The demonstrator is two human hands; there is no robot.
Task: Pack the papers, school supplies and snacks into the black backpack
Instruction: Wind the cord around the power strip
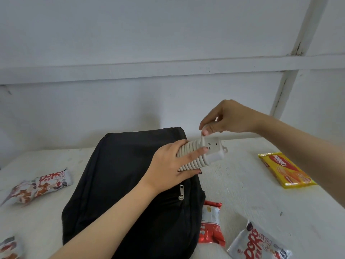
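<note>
The black backpack (119,176) lies flat on the white table (242,184), its zipper pull (181,191) showing near the right side. My left hand (168,165) grips a white power strip (212,150) with its cord wound tightly around it, held just above the backpack's upper right corner. My right hand (224,118) pinches the loose end of the cord above the strip's socket end.
Snack packs lie around the bag: a yellow wafer pack (285,170) at right, a red packet (211,223) and a white-red bag (259,243) at lower right, another white-red bag (39,186) at left, one more (9,248) at bottom left. A white wall rises behind the table.
</note>
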